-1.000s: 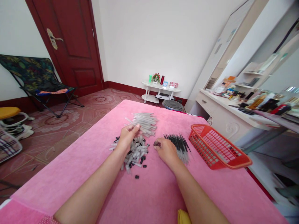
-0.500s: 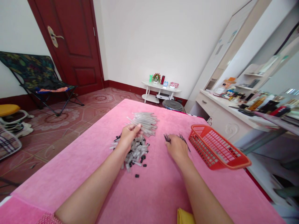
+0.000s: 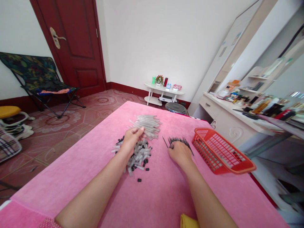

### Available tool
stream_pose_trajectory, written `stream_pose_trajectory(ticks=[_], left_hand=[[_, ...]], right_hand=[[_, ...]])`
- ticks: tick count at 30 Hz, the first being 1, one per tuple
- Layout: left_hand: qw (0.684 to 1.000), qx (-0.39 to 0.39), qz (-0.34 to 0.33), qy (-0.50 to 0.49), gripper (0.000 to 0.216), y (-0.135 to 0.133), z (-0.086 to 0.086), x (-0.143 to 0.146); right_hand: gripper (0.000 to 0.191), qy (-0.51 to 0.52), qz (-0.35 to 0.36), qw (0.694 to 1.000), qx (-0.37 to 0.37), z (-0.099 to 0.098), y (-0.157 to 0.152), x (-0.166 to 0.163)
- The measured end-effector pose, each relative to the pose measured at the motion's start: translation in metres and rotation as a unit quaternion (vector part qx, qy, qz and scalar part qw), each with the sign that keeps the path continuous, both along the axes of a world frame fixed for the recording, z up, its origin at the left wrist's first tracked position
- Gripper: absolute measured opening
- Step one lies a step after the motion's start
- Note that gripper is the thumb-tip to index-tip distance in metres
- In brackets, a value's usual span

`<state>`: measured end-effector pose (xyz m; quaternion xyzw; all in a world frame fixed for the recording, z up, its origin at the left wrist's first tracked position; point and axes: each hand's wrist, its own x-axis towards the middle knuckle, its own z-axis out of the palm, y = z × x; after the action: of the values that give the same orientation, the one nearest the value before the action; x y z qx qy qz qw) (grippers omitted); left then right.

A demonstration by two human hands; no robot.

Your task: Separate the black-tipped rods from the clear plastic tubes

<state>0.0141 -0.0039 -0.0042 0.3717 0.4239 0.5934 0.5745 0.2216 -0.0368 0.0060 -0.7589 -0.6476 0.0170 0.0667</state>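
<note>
My left hand (image 3: 130, 141) is closed, thumb against the fingers, at the near edge of a pile of translucent pen barrels (image 3: 148, 125). What it pinches, if anything, is hidden. Just under it lies a heap of clear pen caps (image 3: 140, 155) mixed with small black plugs (image 3: 139, 180). To the right, my right hand (image 3: 179, 152) reaches down onto a bunch of thin dark pen refills (image 3: 180, 139), its fingertips closed around the dark ends at its left side. One refill (image 3: 165, 142) lies slanted, apart from the bunch.
A red plastic basket (image 3: 222, 152) stands right of the refills on the pink cloth (image 3: 152, 202). Yellow fabric (image 3: 188, 221) lies at the near edge. Beyond are a dresser (image 3: 228, 117) with bottles, a small white table (image 3: 163, 88) and a folding chair (image 3: 45, 79).
My right hand has shifted slightly down and left over the refills. A refill now shows separately at its left, and more of the bunch is visible. My left hand stays almost still.
</note>
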Motion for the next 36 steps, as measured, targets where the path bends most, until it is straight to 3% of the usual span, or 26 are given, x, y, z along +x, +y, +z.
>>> stream_pose_trajectory(ticks=[3,6,10,15,23,29,33,36], left_hand=[[0.996,-0.029,-0.010,-0.082,0.029,0.003,-0.002,-0.002],[0.986,-0.058,-0.006,-0.159,0.018,0.006,-0.004,-0.005],[0.975,-0.075,-0.002,-0.209,0.010,0.009,-0.004,-0.006],[0.978,-0.068,-0.007,-0.196,0.013,0.007,-0.004,-0.005],[0.996,-0.002,-0.026,-0.080,0.028,0.001,-0.002,-0.003],[0.988,-0.038,-0.110,-0.102,0.023,-0.010,0.005,0.014],[0.969,-0.097,-0.082,-0.212,0.008,-0.008,0.009,0.016],[0.944,-0.120,-0.027,-0.305,0.012,-0.001,0.010,0.009]], right_hand=[[0.015,0.123,0.079,0.989,0.032,0.012,-0.004,-0.005],[0.014,0.255,0.158,0.954,0.014,0.025,-0.011,-0.013],[0.012,0.318,0.206,0.925,-0.003,0.034,-0.019,-0.020],[0.011,0.309,0.210,0.927,-0.011,0.035,-0.021,-0.020],[0.012,0.325,0.204,0.923,0.000,0.044,-0.023,-0.017],[0.011,0.352,0.195,0.914,0.049,0.045,-0.024,-0.022],[0.025,0.456,0.177,0.859,0.151,0.048,-0.020,-0.019],[0.031,0.516,0.148,0.815,0.218,0.043,-0.016,-0.017]])
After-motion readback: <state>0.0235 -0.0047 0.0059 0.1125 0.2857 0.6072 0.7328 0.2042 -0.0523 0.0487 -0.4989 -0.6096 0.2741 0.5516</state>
